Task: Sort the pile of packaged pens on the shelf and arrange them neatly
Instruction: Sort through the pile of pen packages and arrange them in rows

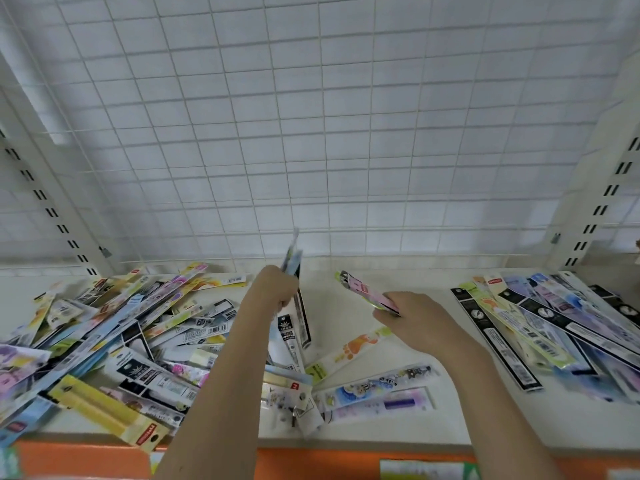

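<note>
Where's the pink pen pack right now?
In the right hand, held above the shelf at centre, between the pile and the sorted row.

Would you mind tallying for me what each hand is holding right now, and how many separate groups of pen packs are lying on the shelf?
Packs held upright in the left hand: a small bunch, count unclear
Packs in the right hand: 1 pink pack
Groups on the shelf: 3: left pile, middle fan, right row
Total hands holding packs: 2
</note>
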Action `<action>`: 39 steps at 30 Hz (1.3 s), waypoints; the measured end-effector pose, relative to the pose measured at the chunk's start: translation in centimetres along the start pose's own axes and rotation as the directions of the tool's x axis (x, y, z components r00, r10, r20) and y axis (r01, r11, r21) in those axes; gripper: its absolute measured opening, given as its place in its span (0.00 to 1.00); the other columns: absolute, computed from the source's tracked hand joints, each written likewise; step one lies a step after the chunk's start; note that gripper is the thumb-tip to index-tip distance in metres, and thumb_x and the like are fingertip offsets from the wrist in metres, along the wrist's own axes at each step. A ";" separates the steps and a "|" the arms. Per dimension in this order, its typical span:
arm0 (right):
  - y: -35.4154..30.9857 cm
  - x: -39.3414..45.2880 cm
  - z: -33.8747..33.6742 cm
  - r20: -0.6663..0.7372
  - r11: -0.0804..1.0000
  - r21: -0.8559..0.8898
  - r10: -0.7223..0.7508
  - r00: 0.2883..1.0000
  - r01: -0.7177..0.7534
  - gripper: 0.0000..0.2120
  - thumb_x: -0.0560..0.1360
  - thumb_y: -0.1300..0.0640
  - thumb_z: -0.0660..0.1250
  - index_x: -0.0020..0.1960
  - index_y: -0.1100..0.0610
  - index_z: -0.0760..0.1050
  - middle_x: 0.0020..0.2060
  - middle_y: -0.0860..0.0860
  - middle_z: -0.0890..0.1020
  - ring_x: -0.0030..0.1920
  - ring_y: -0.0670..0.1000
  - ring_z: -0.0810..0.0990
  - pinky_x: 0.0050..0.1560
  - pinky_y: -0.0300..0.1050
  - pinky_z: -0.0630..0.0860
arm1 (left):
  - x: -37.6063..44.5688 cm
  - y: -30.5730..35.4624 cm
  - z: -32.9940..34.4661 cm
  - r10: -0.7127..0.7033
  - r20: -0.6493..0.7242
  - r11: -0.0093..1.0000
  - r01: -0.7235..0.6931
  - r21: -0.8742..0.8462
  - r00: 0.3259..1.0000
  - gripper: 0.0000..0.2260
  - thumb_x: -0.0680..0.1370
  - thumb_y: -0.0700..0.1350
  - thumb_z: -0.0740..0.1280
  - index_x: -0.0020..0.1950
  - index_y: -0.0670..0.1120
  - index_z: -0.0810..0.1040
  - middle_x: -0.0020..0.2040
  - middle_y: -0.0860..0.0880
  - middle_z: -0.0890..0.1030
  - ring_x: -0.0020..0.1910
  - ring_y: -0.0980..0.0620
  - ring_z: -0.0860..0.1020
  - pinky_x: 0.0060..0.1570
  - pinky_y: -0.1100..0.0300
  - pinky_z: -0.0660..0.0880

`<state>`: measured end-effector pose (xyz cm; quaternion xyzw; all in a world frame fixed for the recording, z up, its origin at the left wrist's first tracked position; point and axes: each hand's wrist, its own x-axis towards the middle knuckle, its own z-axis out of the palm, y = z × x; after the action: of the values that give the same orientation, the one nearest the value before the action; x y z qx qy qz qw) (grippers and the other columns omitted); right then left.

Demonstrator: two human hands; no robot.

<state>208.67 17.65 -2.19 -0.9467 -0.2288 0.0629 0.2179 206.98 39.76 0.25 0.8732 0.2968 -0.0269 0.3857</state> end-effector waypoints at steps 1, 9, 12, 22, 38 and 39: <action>0.0 0.0 -0.1 0.012 1.000 -0.009 -0.012 1.000 0.012 0.17 0.79 0.50 0.59 0.33 0.49 0.61 0.29 0.47 0.70 0.33 0.51 0.70 0.33 0.44 0.63 | -0.2 -0.1 -0.7 0.024 -0.030 0.997 -0.026 -0.072 0.999 0.06 0.77 0.37 0.59 0.42 0.36 0.71 0.28 0.42 0.74 0.23 0.51 0.66 0.22 0.64 0.63; -1.2 0.1 0.8 0.276 0.989 0.071 -0.147 0.950 0.133 0.14 0.70 0.47 0.72 0.39 0.57 0.74 0.30 0.49 0.69 0.30 0.49 0.68 0.34 0.43 0.60 | -4.4 -1.7 -3.6 0.150 -0.178 0.890 -0.211 -0.404 0.973 0.04 0.80 0.40 0.58 0.52 0.42 0.71 0.36 0.51 0.80 0.28 0.53 0.64 0.28 0.63 0.64; -1.9 0.3 1.2 0.215 0.988 -0.002 -0.148 0.965 0.152 0.17 0.71 0.47 0.71 0.32 0.52 0.67 0.34 0.48 0.68 0.34 0.50 0.70 0.34 0.43 0.63 | -5.8 -2.4 -3.2 0.130 -0.234 0.889 -0.218 -0.403 0.963 0.07 0.80 0.43 0.58 0.53 0.41 0.72 0.34 0.52 0.75 0.28 0.53 0.64 0.27 0.64 0.64; -1.6 -1.0 0.7 0.018 0.987 -0.074 -0.140 0.990 0.141 0.08 0.80 0.51 0.57 0.45 0.54 0.66 0.42 0.53 0.79 0.45 0.54 0.73 0.41 0.48 0.70 | -9.5 -5.2 -3.5 0.056 -0.302 0.743 -0.241 -0.625 0.952 0.05 0.80 0.43 0.60 0.47 0.46 0.73 0.34 0.46 0.75 0.33 0.50 0.76 0.45 0.53 0.77; -2.9 -6.1 1.2 0.306 0.989 -0.040 -0.122 0.944 0.141 0.21 0.64 0.40 0.74 0.47 0.51 0.71 0.41 0.46 0.70 0.42 0.49 0.72 0.41 0.43 0.69 | -12.5 -8.1 -1.7 0.326 -0.496 0.854 -0.475 -0.210 0.805 0.15 0.78 0.48 0.63 0.35 0.44 0.66 0.26 0.49 0.63 0.22 0.56 0.62 0.23 0.69 0.63; -2.9 -6.1 1.4 0.330 0.992 -0.036 -0.100 0.939 0.119 0.23 0.64 0.40 0.75 0.50 0.50 0.71 0.43 0.46 0.70 0.44 0.49 0.73 0.44 0.43 0.71 | -12.5 -8.1 -1.7 0.324 -0.495 0.857 -0.472 -0.208 0.806 0.15 0.78 0.49 0.63 0.35 0.43 0.66 0.26 0.49 0.63 0.22 0.56 0.62 0.24 0.67 0.62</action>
<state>201.77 17.66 -2.08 -0.9145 -0.3159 0.2006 0.1536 191.99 38.96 -0.43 0.8239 0.1845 0.3037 0.4415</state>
